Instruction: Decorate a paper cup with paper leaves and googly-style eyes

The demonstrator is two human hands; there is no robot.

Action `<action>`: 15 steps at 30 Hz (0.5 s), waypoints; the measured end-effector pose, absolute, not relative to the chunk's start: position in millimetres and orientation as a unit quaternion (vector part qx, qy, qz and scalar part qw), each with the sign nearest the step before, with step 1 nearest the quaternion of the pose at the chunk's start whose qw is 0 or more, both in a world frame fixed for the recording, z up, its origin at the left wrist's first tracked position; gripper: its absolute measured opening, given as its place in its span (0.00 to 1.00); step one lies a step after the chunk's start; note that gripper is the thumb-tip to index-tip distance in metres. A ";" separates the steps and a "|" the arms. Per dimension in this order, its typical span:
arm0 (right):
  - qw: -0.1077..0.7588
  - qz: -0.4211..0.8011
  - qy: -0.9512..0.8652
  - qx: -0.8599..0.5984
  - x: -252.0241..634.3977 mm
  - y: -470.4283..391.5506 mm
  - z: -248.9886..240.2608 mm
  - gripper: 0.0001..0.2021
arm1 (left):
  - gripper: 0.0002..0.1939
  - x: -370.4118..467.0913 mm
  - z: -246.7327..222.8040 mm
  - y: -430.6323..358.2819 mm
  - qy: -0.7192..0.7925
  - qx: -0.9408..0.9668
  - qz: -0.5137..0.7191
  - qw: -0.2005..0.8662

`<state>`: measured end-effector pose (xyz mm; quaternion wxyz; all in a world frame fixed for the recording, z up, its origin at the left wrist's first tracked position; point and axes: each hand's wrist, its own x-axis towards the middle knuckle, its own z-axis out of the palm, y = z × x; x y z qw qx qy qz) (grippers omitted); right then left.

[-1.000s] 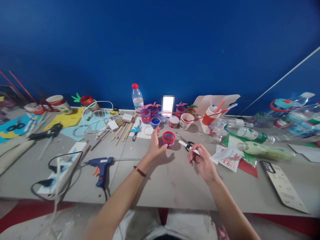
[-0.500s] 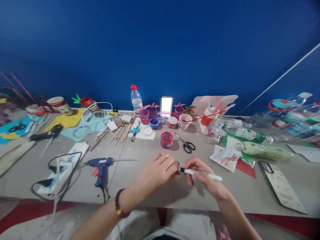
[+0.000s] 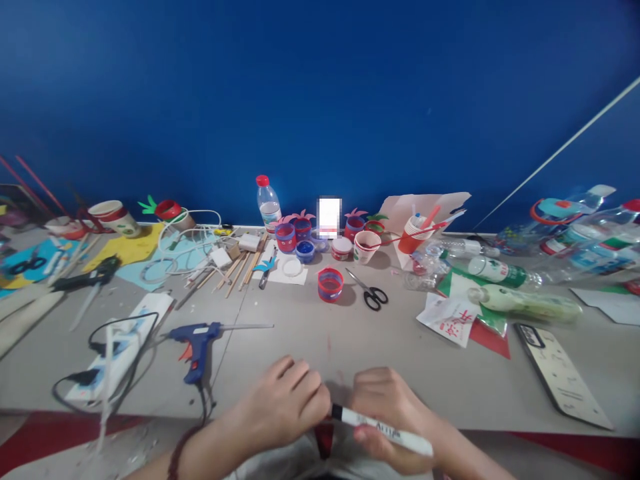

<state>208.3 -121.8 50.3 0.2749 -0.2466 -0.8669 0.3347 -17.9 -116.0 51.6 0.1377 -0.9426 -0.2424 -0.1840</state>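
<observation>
A white marker (image 3: 393, 435) with a black end lies slanted in front of me at the table's near edge. My right hand (image 3: 387, 407) is closed around its white barrel, thumb along the near side. My left hand (image 3: 287, 397) has its fingers curled in at the black end; the fingertips there are partly hidden. Beyond the hands stands a small red-and-blue ring-shaped cup (image 3: 331, 285) on the grey table. Black-handled scissors (image 3: 373, 295) lie just right of the cup, blades pointing away to the left.
A blue glue gun (image 3: 197, 343) and a power strip (image 3: 120, 347) with cords lie left. Behind are painted cups (image 3: 286, 237), a paint jar (image 3: 305, 251) and a water bottle (image 3: 269, 205). Several plastic bottles (image 3: 505, 272) and a phone (image 3: 560, 373) are at right.
Both hands have moved down toward me with the marker, closer to the table's near edge. The left hand has shifted left. The cup and scissors stay in place.
</observation>
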 end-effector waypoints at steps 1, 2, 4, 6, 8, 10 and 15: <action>0.279 0.314 -0.874 -0.244 208.1 -124.1 51.6 0.25 | 0.03 -20.4 53.7 -116.3 -0.234 -0.940 -0.198 0.152; 0.281 0.294 -0.881 -0.243 208.2 -126.0 52.7 0.25 | 0.03 -22.5 55.6 -116.8 -0.228 -0.937 -0.210 0.162; 0.285 0.255 -0.892 -0.241 208.9 -129.0 53.1 0.26 | 0.03 -24.7 58.5 -118.4 -0.224 -0.932 -0.228 0.172; 0.288 0.224 -0.899 -0.241 208.8 -131.1 51.2 0.28 | 0.03 -23.7 60.2 -121.3 -0.223 -0.931 -0.233 0.173; 0.285 0.200 -0.907 -0.238 206.3 -132.5 48.7 0.30 | 0.02 -19.4 60.3 -125.4 -0.224 -0.929 -0.237 0.178; 0.279 0.179 -0.915 -0.231 201.9 -132.9 49.8 0.30 | 0.01 -15.3 57.7 -129.4 -0.221 -0.926 -0.245 0.182; 0.388 0.164 -0.882 -0.210 215.1 -126.4 85.4 0.26 | 0.02 -54.4 40.4 -122.7 -0.259 -0.915 -0.264 0.163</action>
